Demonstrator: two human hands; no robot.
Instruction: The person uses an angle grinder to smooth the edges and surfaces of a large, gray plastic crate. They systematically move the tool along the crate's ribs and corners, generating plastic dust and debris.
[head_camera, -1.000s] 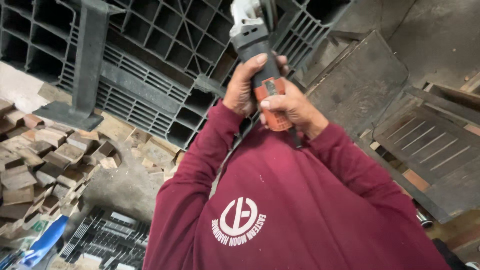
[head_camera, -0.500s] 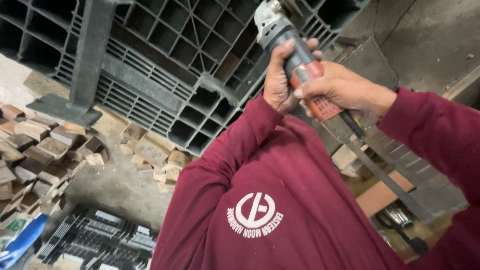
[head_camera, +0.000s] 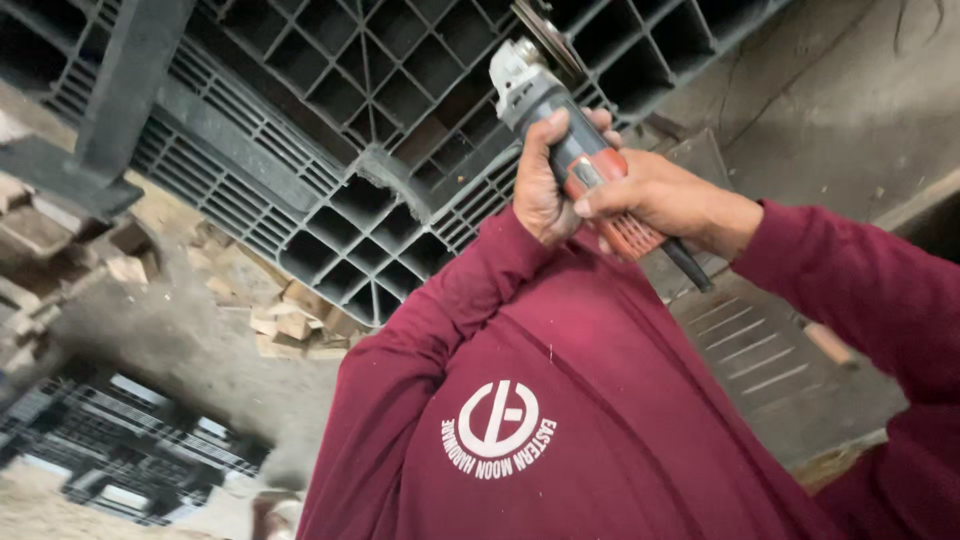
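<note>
Gripping one angle grinder (head_camera: 560, 130), two hands: left hand (head_camera: 545, 185), right hand (head_camera: 650, 195)

grinder disc (head_camera: 548, 38): top cut off | wood blocks (head_camera: 60, 250): blurred

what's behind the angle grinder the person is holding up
Behind the angle grinder, gripped by the left hand and right hand, stands a black plastic pallet. The hands cover the grinder's middle.
</note>
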